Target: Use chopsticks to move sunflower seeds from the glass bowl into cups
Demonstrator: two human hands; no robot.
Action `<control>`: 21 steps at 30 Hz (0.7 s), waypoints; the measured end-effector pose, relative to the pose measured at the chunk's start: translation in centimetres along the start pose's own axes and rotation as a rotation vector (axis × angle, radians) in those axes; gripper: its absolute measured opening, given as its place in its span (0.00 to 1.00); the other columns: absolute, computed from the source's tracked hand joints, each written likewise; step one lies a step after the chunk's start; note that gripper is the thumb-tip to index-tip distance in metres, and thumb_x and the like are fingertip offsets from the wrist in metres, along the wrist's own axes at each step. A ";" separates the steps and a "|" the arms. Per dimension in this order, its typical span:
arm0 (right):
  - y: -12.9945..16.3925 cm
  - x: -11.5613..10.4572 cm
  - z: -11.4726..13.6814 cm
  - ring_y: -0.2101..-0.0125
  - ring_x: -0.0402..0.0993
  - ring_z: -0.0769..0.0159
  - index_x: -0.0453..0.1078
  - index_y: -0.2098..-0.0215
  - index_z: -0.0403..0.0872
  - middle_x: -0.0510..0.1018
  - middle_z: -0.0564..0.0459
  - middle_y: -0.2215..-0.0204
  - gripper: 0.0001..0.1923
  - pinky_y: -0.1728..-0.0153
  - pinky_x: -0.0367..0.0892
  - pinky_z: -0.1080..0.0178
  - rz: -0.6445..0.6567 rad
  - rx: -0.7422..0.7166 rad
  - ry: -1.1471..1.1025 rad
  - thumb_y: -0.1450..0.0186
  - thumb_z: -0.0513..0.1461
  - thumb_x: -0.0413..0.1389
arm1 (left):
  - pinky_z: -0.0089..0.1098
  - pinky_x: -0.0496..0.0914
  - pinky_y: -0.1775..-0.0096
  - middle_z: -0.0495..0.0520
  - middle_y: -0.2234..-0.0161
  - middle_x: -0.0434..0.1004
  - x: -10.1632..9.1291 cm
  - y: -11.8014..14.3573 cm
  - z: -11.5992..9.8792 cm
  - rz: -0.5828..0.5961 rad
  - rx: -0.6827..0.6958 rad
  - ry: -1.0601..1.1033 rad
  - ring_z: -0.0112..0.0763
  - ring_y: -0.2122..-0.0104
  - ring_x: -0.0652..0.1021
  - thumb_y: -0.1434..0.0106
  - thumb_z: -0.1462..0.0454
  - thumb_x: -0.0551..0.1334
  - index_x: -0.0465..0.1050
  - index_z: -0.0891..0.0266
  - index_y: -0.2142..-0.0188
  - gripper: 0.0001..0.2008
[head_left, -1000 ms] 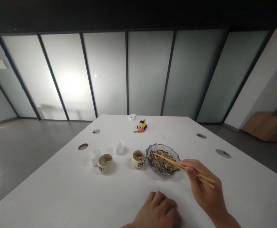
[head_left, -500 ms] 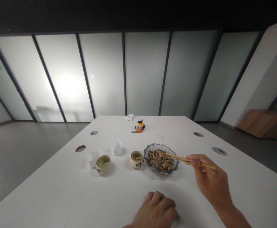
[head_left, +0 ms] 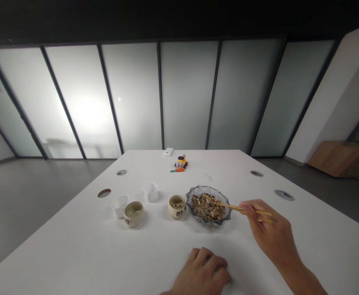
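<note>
Chopsticks [head_left: 236,207] are held in the right hand [head_left: 271,231], pinched between the thumb and the bent fingers, with the back of the hand turned to the right. The forearm is slanted in from the lower right, over the near part of the tabletop [head_left: 90,246]. The tips are pointed left at the seeds [head_left: 207,209] in the glass bowl [head_left: 211,223], which is set slightly right of midway between the tabletop's side edges; whether a seed is gripped cannot be told. The left hand [head_left: 201,270] is laid palm down nearer than the bowl, its fingers bent and slightly parted; what is covered by the palm cannot be seen. A cup of nuts [head_left: 177,212] is placed just left of the bowl. Another cup [head_left: 133,221] and two white tubs [head_left: 120,212] are grouped closer to the left edge. A toy car [head_left: 181,162] is seen toward the far edge.
</note>
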State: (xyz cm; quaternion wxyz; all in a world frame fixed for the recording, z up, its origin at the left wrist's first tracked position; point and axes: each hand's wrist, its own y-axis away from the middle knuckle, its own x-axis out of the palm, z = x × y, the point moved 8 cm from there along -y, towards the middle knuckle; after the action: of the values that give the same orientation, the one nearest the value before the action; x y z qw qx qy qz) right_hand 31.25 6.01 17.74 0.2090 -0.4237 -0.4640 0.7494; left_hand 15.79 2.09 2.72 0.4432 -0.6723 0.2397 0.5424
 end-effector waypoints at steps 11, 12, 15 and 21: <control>-0.2 -0.3 0.4 0.73 0.81 0.66 0.73 0.67 0.50 0.82 0.54 0.73 0.19 0.70 0.71 0.66 -0.013 -0.018 0.027 0.21 0.46 0.49 | 0.36 0.67 0.53 0.47 0.46 0.80 0.0 0.0 0.1 -0.008 0.007 0.003 0.38 0.53 0.75 0.24 0.57 0.65 0.72 0.57 0.52 0.08; -0.2 -0.2 0.4 0.73 0.81 0.66 0.73 0.67 0.50 0.82 0.54 0.73 0.19 0.70 0.71 0.66 -0.011 -0.021 0.025 0.21 0.46 0.49 | 0.36 0.67 0.53 0.48 0.46 0.80 0.0 0.0 0.1 -0.009 0.004 0.008 0.39 0.53 0.75 0.24 0.57 0.65 0.72 0.57 0.52 0.08; -0.2 -0.2 0.5 0.74 0.81 0.65 0.72 0.67 0.50 0.82 0.54 0.73 0.19 0.70 0.71 0.65 -0.008 -0.038 0.034 0.21 0.46 0.49 | 0.36 0.68 0.53 0.48 0.46 0.79 0.2 0.1 0.1 -0.008 -0.006 0.022 0.39 0.52 0.74 0.23 0.57 0.64 0.72 0.57 0.52 0.07; -0.1 -0.4 0.6 0.71 0.83 0.64 0.74 0.65 0.49 0.83 0.52 0.71 0.18 0.67 0.73 0.65 -0.032 -0.038 0.044 0.21 0.45 0.50 | 0.37 0.68 0.52 0.47 0.45 0.79 0.3 0.2 0.2 -0.006 -0.006 0.019 0.39 0.52 0.74 0.23 0.56 0.64 0.72 0.56 0.51 0.08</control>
State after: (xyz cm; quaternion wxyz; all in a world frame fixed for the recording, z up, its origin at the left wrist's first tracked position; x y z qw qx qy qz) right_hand 30.98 5.42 18.10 0.2230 -0.4364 -0.4804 0.7274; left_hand 15.61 2.15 2.38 0.4405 -0.6794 0.2402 0.5354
